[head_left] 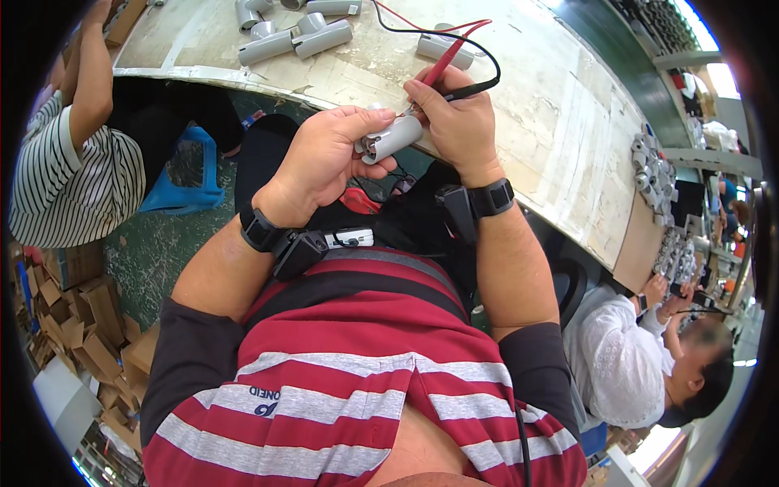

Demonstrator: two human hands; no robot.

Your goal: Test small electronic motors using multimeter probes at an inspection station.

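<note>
My left hand (320,154) grips a grey cylindrical plastic housing (395,141) between thumb and fingers. Its open end, with metal parts inside, faces toward my left palm. Pinched together in my right hand (465,130) are a red test probe (443,62) and a black test probe (475,89). Their tips point down at the top of the housing, but whether they touch its contacts I cannot tell. Both hands are over the near edge of the worktable (544,114). The probes' red and black wires loop back across the tabletop.
Several grey T-shaped housings (266,49) lie at the far left of the table; another housing (434,50) lies behind my right hand. More grey parts (652,174) are heaped at the right. A blue stool (188,191), cardboard (97,312) and two seated people (69,183) (621,353) flank me.
</note>
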